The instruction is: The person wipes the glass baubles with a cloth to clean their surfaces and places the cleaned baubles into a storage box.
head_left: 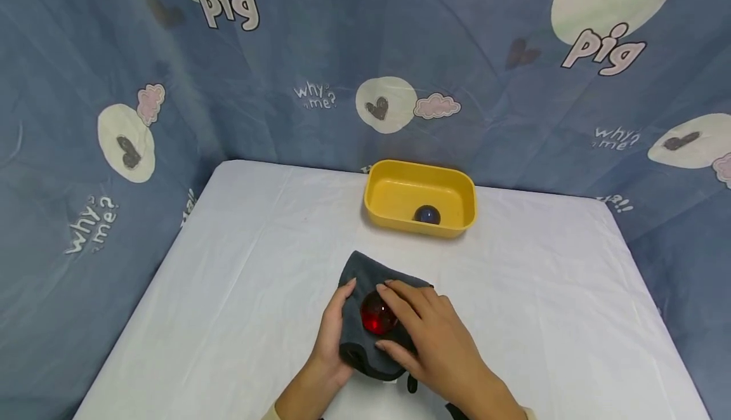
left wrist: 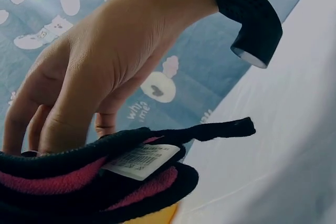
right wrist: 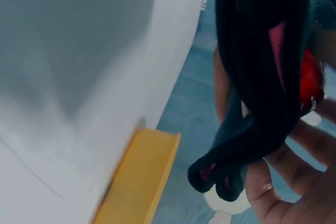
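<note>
My left hand [head_left: 331, 334] holds a folded dark grey cloth [head_left: 355, 330] from its left side, thumb on top and the other fingers hidden beneath. A glossy clear red ball [head_left: 374, 318] lies on top of the cloth. Over the ball's right side, my right hand [head_left: 440, 337] curls its fingers and thumb around it. In the left wrist view the cloth [left wrist: 58, 161] shows black edging, pink inner layers, a white label [left wrist: 140, 160] and a hanging loop. Part of the red ball [right wrist: 311, 80] also appears beside the cloth in the right wrist view.
Beyond the hands, a yellow rectangular tub [head_left: 419, 228] stands near the back edge of the white-covered table [head_left: 257, 280]. Inside it sits a dark blue ball [head_left: 427, 214]. A blue printed curtain [head_left: 320, 39] hangs behind the table and at its sides.
</note>
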Motion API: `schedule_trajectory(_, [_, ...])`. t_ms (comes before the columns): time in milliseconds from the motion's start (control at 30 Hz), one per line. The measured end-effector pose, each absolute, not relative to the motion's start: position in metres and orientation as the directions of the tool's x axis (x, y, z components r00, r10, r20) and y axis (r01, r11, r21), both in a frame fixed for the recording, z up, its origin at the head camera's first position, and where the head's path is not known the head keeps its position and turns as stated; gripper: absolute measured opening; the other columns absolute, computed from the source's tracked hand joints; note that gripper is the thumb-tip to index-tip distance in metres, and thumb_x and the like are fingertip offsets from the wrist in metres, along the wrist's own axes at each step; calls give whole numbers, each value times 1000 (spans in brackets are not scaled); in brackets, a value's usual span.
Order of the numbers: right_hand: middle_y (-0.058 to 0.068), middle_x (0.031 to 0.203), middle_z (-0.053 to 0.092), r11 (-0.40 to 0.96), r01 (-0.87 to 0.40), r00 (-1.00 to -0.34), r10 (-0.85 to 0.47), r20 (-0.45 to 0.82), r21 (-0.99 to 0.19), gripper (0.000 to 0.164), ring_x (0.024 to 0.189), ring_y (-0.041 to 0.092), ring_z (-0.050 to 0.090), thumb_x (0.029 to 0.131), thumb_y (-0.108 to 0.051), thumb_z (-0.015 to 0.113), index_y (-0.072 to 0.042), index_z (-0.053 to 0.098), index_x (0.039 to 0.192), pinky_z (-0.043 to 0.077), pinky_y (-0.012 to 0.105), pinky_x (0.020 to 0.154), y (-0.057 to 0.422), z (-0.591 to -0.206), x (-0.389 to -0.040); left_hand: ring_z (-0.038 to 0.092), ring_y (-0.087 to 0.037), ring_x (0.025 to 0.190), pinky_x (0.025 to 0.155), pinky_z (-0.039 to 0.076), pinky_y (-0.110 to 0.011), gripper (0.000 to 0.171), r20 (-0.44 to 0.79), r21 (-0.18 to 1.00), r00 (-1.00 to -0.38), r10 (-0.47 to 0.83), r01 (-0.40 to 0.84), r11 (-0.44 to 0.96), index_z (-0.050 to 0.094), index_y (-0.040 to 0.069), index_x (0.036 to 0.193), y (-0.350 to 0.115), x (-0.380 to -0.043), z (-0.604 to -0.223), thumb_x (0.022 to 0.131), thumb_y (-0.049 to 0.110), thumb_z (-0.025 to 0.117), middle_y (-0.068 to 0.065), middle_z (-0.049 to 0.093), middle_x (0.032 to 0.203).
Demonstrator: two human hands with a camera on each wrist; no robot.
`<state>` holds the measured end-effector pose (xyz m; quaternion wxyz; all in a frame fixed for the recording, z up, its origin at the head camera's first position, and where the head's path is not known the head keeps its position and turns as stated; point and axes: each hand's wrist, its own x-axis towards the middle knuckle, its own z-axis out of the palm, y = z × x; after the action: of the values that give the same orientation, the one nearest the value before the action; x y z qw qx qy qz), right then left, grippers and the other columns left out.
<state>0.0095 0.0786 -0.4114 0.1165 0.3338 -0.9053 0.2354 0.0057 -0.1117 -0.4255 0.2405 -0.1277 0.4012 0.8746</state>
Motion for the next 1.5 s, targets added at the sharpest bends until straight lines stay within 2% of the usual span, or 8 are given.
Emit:
schedule_trajectory(133, [-2,141,59,642,-693,-717,-566,407,-328,65,114,17,57,91,-40,82,-19,58,148,49,37,83,77,-411,9,45,-16,136,114,35,-31,70,-415,645,-849,326,-527,-554,21,9,162,-113,7,-426,109,52,35,-7,41,153])
schedule_trajectory(367, [1,107,64,701,-646,-737,-471,485,-302,64,95,19,55,90,-64,73,-8,66,121,48,36,78,67,-413,4,46,-18,133,112,38,-34,69,-422,645,-847,324,-532,-549,23,9,160,-113,6,-425,108,53,37,-7,43,149])
schedule_trajectory(467, [2,110,62,717,-624,-763,-475,438,-311,76,98,19,54,87,-68,73,-7,62,132,49,36,84,66,-412,4,43,-20,136,113,36,-36,71,-421,649,-852,313,-523,-552,21,10,161,-114,6,-426,108,53,38,-8,40,153])
schedule_trajectory(633, [1,141,56,692,-637,-770,-554,317,-338,85,118,18,53,90,-53,79,-20,43,159,50,41,97,70,-408,8,36,-20,143,117,31,-36,73,-417,656,-859,298,-511,-555,16,11,164,-117,7,-427,109,54,37,-8,33,161])
schedule_trajectory(867, [-1,138,58,657,-669,-743,-571,350,-347,68,116,17,55,92,-38,82,-21,54,152,51,42,94,71,-409,9,42,-16,139,114,36,-33,75,-427,647,-847,316,-530,-548,18,10,164,-118,7,-427,108,55,37,-7,36,160])
schedule_trajectory(1167, [1,112,59,690,-644,-747,-473,467,-331,65,103,19,55,90,-57,78,-11,62,133,51,37,89,61,-415,5,46,-16,135,111,38,-32,71,-418,650,-859,295,-510,-564,20,9,162,-119,6,-425,109,52,37,-8,39,156])
schedule_trajectory(1367, [0,148,50,671,-631,-775,-536,333,-389,80,126,19,52,90,-51,81,-20,48,155,48,44,104,64,-409,7,41,-18,140,116,33,-35,73,-400,658,-866,300,-499,-563,16,11,164,-121,4,-427,109,54,36,-8,35,160])
schedule_trajectory(1500, [-5,159,43,648,-648,-760,-582,289,-400,74,129,16,50,94,-37,80,-24,45,158,48,46,105,68,-402,6,42,-16,139,114,35,-32,73,-394,658,-864,313,-503,-561,17,12,164,-122,3,-427,109,55,36,-6,37,157])
